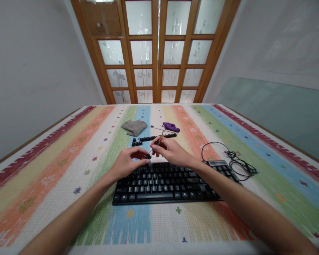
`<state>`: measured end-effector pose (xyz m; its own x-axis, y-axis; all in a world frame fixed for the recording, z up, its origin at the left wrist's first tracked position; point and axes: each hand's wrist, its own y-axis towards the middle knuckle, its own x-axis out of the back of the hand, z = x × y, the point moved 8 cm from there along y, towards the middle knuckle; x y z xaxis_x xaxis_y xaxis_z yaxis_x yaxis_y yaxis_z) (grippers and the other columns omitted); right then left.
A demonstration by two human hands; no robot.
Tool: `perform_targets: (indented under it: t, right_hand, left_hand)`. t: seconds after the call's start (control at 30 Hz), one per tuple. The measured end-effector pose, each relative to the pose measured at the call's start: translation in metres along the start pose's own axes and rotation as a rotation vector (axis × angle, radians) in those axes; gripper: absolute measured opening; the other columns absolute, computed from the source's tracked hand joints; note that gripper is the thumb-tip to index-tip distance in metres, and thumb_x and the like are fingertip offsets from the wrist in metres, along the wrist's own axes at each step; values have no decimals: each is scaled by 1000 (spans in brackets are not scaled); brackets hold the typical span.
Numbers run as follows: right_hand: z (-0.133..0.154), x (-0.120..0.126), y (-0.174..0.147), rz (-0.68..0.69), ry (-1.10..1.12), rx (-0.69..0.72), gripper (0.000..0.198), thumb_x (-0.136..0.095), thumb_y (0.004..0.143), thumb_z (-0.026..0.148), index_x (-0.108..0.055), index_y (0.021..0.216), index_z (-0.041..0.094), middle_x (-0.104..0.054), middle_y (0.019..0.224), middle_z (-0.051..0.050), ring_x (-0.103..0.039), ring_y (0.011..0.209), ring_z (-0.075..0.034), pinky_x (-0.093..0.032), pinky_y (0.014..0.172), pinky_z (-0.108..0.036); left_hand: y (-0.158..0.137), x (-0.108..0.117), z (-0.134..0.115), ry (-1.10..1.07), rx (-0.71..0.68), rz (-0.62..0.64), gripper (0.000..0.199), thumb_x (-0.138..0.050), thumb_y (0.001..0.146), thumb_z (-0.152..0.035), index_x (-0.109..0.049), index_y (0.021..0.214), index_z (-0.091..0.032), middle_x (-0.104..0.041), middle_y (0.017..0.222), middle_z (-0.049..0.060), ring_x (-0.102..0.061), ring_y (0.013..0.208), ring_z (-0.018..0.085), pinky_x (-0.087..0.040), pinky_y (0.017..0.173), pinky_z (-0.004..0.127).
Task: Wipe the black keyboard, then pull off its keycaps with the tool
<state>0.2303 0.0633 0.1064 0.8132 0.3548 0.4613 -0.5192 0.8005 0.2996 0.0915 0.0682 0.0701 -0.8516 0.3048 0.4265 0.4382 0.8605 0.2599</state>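
Above the back edge of a black keyboard [155, 187], my left hand [129, 161] pinches a small black keycap [148, 156] between thumb and fingers. My right hand [170, 150] grips a slender tool [161, 137], its thin tip reaching down to the keycap; its exact kind is too small to make out. Loose black keycaps [137, 142] lie behind my hands, several of them in a row [149, 138] that runs partly behind my right hand. My right forearm covers part of the keyboard's right side.
Farther back lie a folded grey cloth [134, 127], a purple cloth [171, 126] and a thin stick with a dark end [162, 128]. The keyboard's coiled black cable [238, 161] rests at the right. A striped tablecloth [95, 184] covers the table; glass-paned wooden doors [154, 67] stand beyond.
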Motion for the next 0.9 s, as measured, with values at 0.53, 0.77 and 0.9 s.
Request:
perform_targets:
  t: [0.53, 0.77, 0.9]
  right_hand:
    - [0, 4, -3, 26, 30, 16, 14, -49, 97, 24, -59, 93, 14, -63, 84, -4, -61, 72, -14, -50, 69, -29]
    - [-4, 11, -2, -24, 89, 4, 17, -50, 98, 28, -59, 92, 14, -64, 84, -5, -62, 69, -13, -50, 65, -27]
    - [-8, 13, -1, -56, 105, -29, 22, -49, 99, 29, -59, 87, 14, -64, 81, -5, -61, 65, -12, -50, 63, -26]
  left_hand:
    - [12, -12, 19, -232, 104, 158, 29, -82, 73, -35, -72, 91, -16, -70, 101, 7, -66, 94, 20, -55, 84, 34]
    - [15, -9, 24, -351, 152, 82, 37, -85, 70, -35, -70, 98, -15, -74, 96, 7, -70, 86, 19, -57, 84, 34]
    - [12, -2, 9, -148, 44, 47, 31, -81, 75, -35, -73, 99, -16, -77, 95, 7, -72, 85, 20, -59, 81, 33]
